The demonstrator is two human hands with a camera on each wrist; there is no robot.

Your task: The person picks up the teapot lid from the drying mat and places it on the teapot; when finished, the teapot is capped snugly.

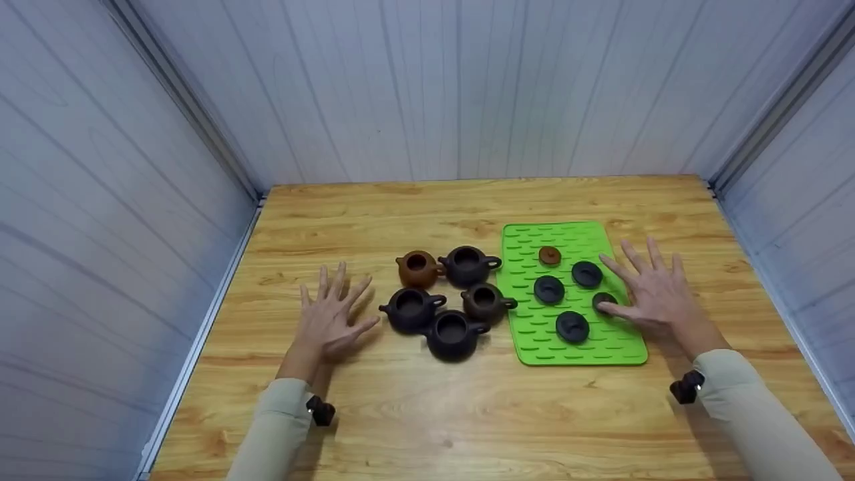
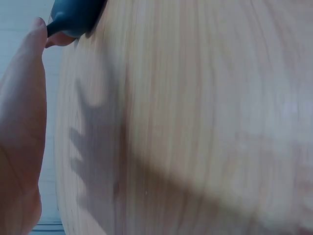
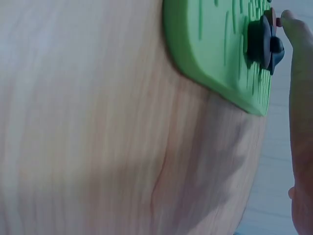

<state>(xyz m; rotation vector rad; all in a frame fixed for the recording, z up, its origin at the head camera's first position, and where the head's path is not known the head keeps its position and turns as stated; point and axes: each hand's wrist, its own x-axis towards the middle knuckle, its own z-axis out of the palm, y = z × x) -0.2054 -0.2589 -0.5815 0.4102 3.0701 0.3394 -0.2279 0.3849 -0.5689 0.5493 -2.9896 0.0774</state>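
My left hand [image 1: 327,315] hovers over the wood with its fingers spread, left of a cluster of small lidless teapots. In that cluster are a reddish-brown teapot [image 1: 417,270], a dark brown teapot [image 1: 485,304] and several black ones, such as the front black teapot [image 1: 452,337]. My right hand [image 1: 658,292], fingers also spread, is above the right edge of a green mat [image 1: 534,353]. Its thumb overlaps a small dark lid [image 1: 604,302] in the head view; contact cannot be told. Also on the mat lie a reddish-brown lid [image 1: 550,255] and several black lids, including the front one [image 1: 572,327].
The wooden table [image 1: 414,421] is enclosed by pale panels at the back [image 1: 427,93], left [image 1: 87,234] and right. A small black device [image 1: 320,410] is worn on the left wrist, another [image 1: 687,387] on the right.
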